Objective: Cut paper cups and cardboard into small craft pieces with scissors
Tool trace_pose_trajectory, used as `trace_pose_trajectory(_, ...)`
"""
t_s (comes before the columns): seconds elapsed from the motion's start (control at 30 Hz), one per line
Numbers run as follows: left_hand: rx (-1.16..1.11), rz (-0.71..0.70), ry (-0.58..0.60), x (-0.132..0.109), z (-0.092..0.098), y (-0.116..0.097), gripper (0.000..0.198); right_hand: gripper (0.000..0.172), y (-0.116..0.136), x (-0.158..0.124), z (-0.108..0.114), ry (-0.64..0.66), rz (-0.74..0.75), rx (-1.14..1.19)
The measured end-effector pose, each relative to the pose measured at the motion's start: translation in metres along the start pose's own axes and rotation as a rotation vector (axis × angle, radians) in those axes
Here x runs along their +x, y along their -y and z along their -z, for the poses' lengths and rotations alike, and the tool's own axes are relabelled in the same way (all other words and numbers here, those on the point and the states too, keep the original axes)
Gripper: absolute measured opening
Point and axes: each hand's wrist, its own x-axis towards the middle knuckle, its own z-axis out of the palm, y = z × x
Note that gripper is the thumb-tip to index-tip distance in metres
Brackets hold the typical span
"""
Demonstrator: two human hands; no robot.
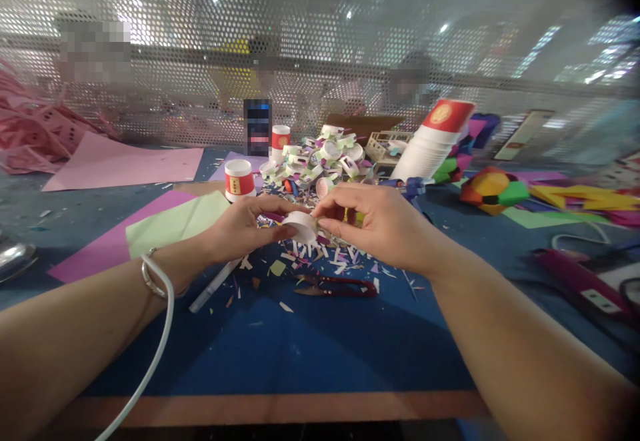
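Both my hands meet above the blue table. My left hand and my right hand are closed around a small white paper cup piece, fingertips pinching its rim from either side. A purple strip shows between my left fingers. Paper scraps lie scattered right under the hands. Red thread snips rest on the table just in front of them, and a white pen lies by my left wrist.
A pile of cut cup pieces sits behind the hands, with red-and-white cups and a leaning cup stack. Pink, green and purple paper sheets lie left. Coloured paper shapes lie right. A perforated screen closes the back.
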Motion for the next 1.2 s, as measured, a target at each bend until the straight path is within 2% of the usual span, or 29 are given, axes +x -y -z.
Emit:
trace_pose_trajectory(0.13, 0.016, -0.005, 0.034, -0.0007, 0.0011, 0.0018, 0.028, 0.009, -0.0015, -0.0001, -0.0002, 0.012, 0.0, 0.006)
trace_pose_trajectory(0.77, -0.003, -0.026, 0.029, 0.0002, -0.0009, 0.0044, 0.025, 0.011, -0.0015, -0.0004, -0.0006, 0.043, -0.019, -0.004)
trace_pose_trajectory(1.1, -0.065, 0.027, 0.055, 0.0009, -0.0004, -0.0011, 0.022, 0.016, -0.0001, 0.0007, -0.001, 0.014, -0.026, -0.004)
trace_pose_trajectory(1.2, -0.085, 0.054, 0.004, 0.0016, -0.0012, -0.0021, 0.026, 0.015, -0.001, 0.0008, -0.0013, -0.037, -0.02, -0.01)
